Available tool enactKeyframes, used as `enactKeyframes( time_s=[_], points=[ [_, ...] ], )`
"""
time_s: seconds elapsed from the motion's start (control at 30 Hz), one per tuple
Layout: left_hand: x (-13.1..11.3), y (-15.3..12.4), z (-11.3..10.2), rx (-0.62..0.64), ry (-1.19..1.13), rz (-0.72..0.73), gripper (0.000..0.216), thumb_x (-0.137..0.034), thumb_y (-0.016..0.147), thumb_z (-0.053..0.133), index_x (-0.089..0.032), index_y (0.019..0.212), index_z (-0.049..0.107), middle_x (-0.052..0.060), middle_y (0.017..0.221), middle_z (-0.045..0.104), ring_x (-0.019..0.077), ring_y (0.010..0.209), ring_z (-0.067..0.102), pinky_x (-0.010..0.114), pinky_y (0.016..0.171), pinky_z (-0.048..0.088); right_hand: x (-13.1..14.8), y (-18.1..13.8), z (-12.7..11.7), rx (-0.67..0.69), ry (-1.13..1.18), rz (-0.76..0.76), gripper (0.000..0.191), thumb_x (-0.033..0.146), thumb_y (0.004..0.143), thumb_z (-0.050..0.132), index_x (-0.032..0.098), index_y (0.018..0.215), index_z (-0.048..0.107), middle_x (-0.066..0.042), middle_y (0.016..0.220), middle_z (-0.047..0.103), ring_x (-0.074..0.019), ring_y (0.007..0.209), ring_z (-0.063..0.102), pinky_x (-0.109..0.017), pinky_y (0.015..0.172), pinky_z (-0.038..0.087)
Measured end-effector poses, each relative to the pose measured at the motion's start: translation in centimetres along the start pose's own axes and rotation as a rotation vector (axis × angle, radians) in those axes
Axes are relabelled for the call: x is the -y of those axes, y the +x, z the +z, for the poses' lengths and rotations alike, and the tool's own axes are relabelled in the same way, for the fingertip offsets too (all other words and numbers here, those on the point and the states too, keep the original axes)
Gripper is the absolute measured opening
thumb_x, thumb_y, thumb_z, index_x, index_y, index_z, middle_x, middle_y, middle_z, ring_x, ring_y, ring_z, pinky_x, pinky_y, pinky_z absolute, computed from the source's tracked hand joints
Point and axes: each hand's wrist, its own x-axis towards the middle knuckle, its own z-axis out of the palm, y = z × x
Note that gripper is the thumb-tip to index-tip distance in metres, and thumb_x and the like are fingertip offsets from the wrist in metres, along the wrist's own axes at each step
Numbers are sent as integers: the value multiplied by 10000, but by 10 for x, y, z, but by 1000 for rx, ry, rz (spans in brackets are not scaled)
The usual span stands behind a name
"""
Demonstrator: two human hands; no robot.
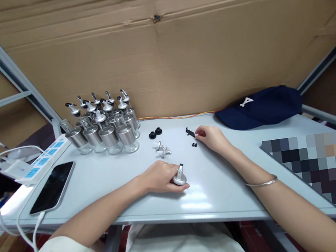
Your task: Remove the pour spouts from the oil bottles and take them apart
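Observation:
My left hand is closed around a silver pour spout with a black tip, low over the front of the table. Farther back on the right, my right hand pinches the near end of a narrow black plastic piece. Two tiny black bits lie on the table just below those fingers. Between the hands and the bottles are a few loose silver spouts, lying on their sides. Behind them sit two black ribbed stoppers.
Several glass-and-steel bottles crowd the back left, many topped with spouts and the front ones partly without. A phone, white cables and a power strip occupy the left edge. A navy cap rests at back right, before a cardboard wall.

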Motion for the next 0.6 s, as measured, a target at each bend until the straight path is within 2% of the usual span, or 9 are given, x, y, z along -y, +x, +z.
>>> enactKeyframes(
  time_s=[0.2, 0.43, 0.6],
  points=[
    [1, 0, 2, -17, -5, 15, 392, -550, 800, 506, -166, 740, 551, 33, 672, 655, 168, 624, 624, 248, 593, 384, 0, 0, 0, 20, -16, -91, 190, 66, 742, 544, 139, 840, 690, -87, 814, 702, -188, 731, 621, -268, 704, 438],
    [1, -1, 2, -4, 9, 11, 395, -551, 801, 511, -163, 740, 555, 32, 674, 656, 160, 623, 618, 242, 584, 378, -5, 1, 4, 37, -60, -146, 217, 109, 808, 502, 145, 875, 705, -94, 889, 680, -196, 784, 624, -278, 760, 445],
    [0, 0, 2, 2, -5, 3, 396, -559, 802, 508, -168, 750, 542, 35, 681, 650, 163, 626, 616, 245, 596, 382, -10, 2, 8, -13, -68, -226, 213, 152, 821, 509, 155, 915, 701, -114, 973, 661, -247, 942, 591, -332, 852, 444]
  ],
)
